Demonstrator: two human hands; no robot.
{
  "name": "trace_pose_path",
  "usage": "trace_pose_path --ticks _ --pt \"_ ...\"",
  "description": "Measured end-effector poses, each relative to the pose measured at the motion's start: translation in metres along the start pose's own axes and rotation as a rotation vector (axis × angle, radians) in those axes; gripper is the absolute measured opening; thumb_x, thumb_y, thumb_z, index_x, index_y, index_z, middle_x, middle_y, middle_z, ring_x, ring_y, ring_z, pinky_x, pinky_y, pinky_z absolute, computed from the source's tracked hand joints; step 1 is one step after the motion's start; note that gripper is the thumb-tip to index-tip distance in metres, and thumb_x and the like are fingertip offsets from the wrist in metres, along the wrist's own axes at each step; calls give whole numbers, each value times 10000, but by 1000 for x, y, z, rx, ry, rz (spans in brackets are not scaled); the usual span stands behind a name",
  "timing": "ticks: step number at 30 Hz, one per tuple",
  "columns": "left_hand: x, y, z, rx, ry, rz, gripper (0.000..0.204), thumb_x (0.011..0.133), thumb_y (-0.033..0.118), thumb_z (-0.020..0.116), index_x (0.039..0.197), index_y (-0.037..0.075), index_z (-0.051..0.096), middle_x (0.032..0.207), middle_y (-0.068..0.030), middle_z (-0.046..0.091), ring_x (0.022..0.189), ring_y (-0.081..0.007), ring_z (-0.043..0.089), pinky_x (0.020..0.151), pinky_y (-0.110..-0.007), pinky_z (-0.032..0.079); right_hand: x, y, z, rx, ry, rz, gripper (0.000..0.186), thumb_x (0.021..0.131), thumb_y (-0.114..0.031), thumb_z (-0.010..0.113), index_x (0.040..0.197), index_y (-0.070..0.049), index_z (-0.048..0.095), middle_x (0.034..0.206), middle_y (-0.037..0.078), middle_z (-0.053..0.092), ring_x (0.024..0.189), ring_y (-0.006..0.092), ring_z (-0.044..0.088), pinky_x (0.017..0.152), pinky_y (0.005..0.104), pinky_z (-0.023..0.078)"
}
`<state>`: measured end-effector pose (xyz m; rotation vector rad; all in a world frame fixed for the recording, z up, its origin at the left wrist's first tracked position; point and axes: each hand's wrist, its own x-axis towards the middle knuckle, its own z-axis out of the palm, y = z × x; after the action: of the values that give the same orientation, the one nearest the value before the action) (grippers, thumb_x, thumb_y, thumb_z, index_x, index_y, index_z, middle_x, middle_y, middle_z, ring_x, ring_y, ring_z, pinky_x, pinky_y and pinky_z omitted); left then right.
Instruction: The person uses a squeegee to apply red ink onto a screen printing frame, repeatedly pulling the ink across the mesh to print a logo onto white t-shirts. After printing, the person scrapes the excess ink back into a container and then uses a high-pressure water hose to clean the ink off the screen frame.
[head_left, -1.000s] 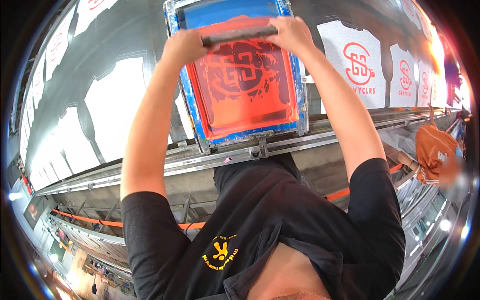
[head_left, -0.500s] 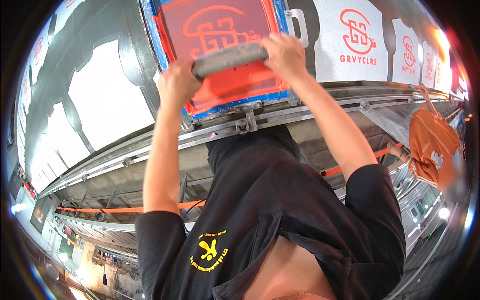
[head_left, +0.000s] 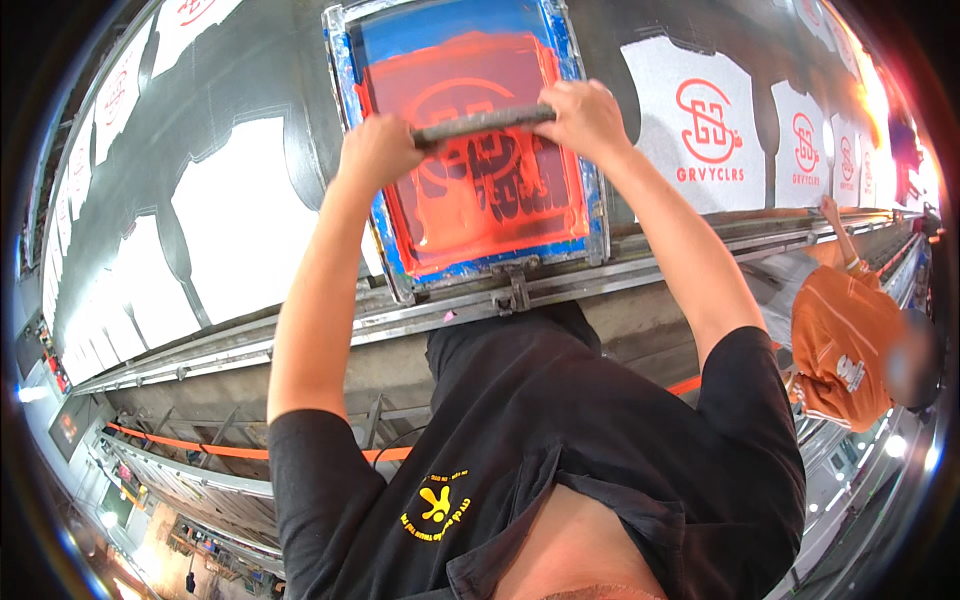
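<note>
My left hand (head_left: 383, 148) and my right hand (head_left: 583, 118) are closed on opposite ends of a long grey squeegee (head_left: 475, 124). The squeegee lies across a screen (head_left: 445, 25) with blue borders and a metal frame, over red ink (head_left: 475, 235) spread on the mesh. A looped emblem shows through the ink, with dark streaky patches below the squeegee. A metal clamp (head_left: 512, 290) holds the screen's near edge at the rail.
White shirts with red prints (head_left: 690, 120) lie along the long dark table to the right, plain white shirts (head_left: 225, 220) to the left. A metal rail (head_left: 225, 347) runs along the near edge. A co-worker in orange (head_left: 830, 340) stands at the right, one arm reaching toward the table.
The squeegee moved with both hands toward me, then away to the screen's middle. The emblem area's dark patches shifted. The co-worker's arm and body have moved.
</note>
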<state>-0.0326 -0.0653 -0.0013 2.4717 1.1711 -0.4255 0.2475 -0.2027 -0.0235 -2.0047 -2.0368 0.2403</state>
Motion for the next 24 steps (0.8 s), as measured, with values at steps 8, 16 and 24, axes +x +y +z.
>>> trace_pose_path --ticks 8,16,24 --pt "99 -24 -46 61 102 3 647 779 718 731 897 85 783 882 -159 757 904 -384 720 800 -476 576 105 33 4 -114 -40 177 447 758 -526 831 860 -108 707 862 70 702 856 306 689 764 447 526" --pt "2 7 9 26 132 -26 445 810 582 741 938 159 786 873 -107 755 870 -340 727 735 -463 570 8 -2 19 -67 45 91 366 716 -411 870 870 -129 695 825 55 671 886 279 684 782 441 503" --pt "-159 53 111 -133 303 56 482 654 154 835 1116 118 700 1059 -69 717 1027 -305 693 861 -429 563 -171 -74 15 75 55 82 350 628 -235 883 900 -124 692 885 38 614 887 254 615 798 406 475"
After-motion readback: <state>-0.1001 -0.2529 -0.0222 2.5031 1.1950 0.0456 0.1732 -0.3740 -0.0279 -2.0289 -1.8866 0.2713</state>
